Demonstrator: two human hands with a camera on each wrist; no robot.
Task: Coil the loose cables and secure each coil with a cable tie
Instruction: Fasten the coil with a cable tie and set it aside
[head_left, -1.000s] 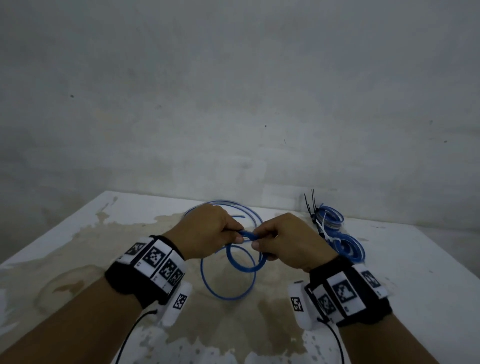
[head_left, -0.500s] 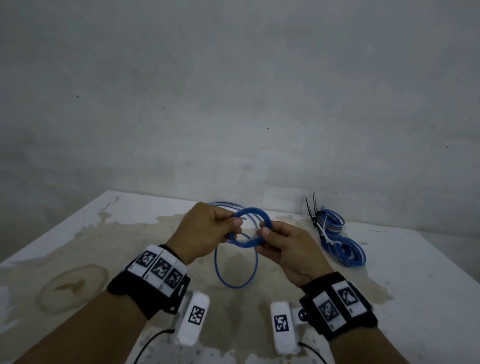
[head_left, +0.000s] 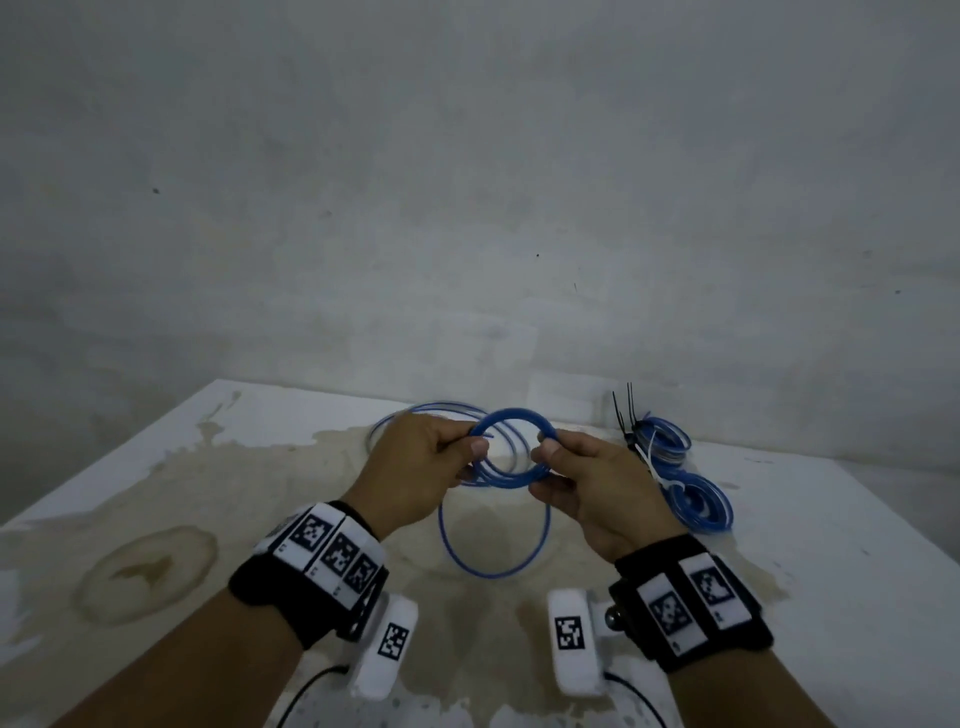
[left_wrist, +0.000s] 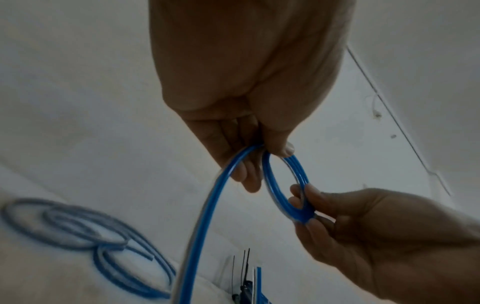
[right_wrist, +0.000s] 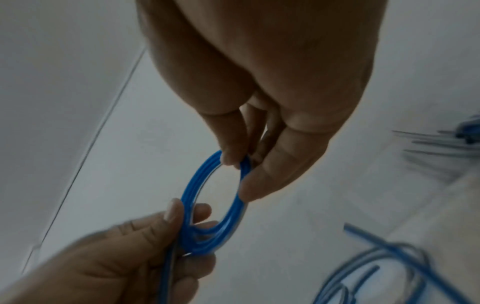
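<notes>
Looking down at a white table (head_left: 831, 519) with a wide brown stain across its middle and a ring-shaped stain toward the left edge; the far edge sits against a bare grey-white wall (head_left: 467, 182).

Small blue coil (head_left: 511, 442) is up off the table, held between both hands above the stain. Several turns are stacked close together.

Left hand (head_left: 415, 467) pinches the coil's left side, thumb on top and fingers curled under. Left wrist view shows the cable tail (left_wrist: 205, 216) leaving that grip and dropping in a long arc toward the table.

Right hand (head_left: 587, 483) pinches the coil's right side, thumb and fingertips clamped across the bundled turns. Right wrist view confirms it: fingers (right_wrist: 231, 144) on one face of the bundle, thumb on the other.

The hands are close but not touching, with the coil's opening between them.

Slack from the same cable hangs below the coil as a big loose loop (head_left: 493, 540) lying on the stain. More loose turns (head_left: 415, 415) lie behind the left hand near the wall.

Right of the coil, past the right hand, two finished blue coils (head_left: 696, 499) lie touching each other on the table. One carries a white tie. Black cable ties (head_left: 623, 410) stick up at their wall-side end.
</notes>
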